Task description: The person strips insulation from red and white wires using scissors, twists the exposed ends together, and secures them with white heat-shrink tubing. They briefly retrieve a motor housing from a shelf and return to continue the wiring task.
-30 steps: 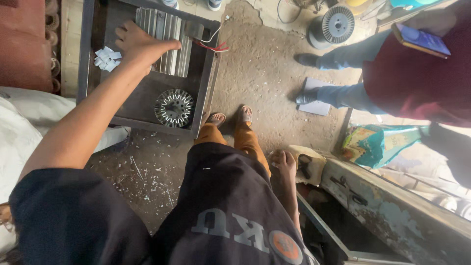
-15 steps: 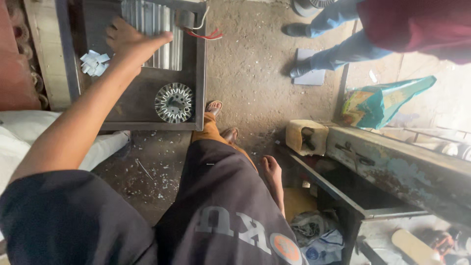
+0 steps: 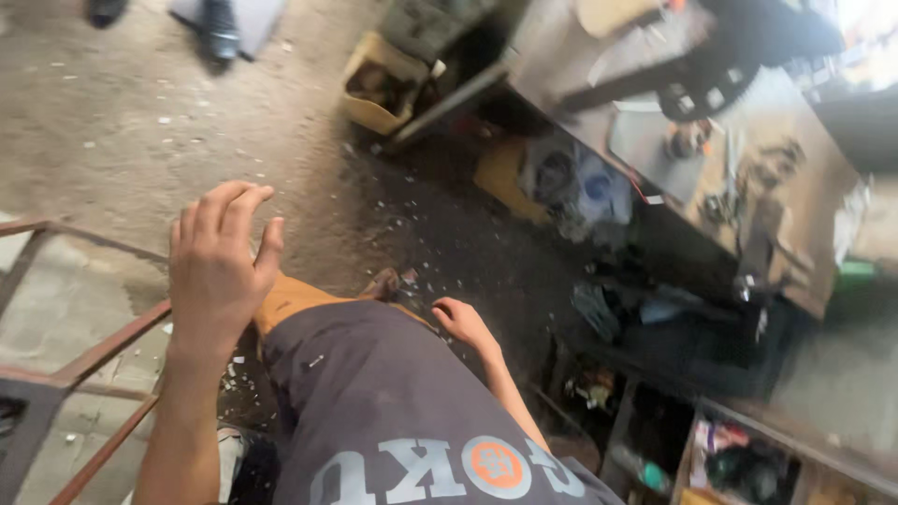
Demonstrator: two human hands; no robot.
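Down by the person's left side, seen from the head camera, the left hand (image 3: 217, 266) is raised with its back to the lens, fingers loosely spread and curled a little, holding nothing. Nearest to it is a rusty metal frame (image 3: 103, 344) of thin angle bars, which runs just below the wrist; I cannot tell whether the arm touches it. That frame looks stiff and fairly heavy, rough rather than slippery, and I would judge it best gripped around one of the straight bars, away from the corners. The right hand (image 3: 465, 323) hangs low beside the dark shirt (image 3: 393, 411), fingers relaxed and half open, empty. Beyond it a cluttered workbench (image 3: 748, 168) stands above the dusty concrete floor (image 3: 122, 122), well apart from both hands.
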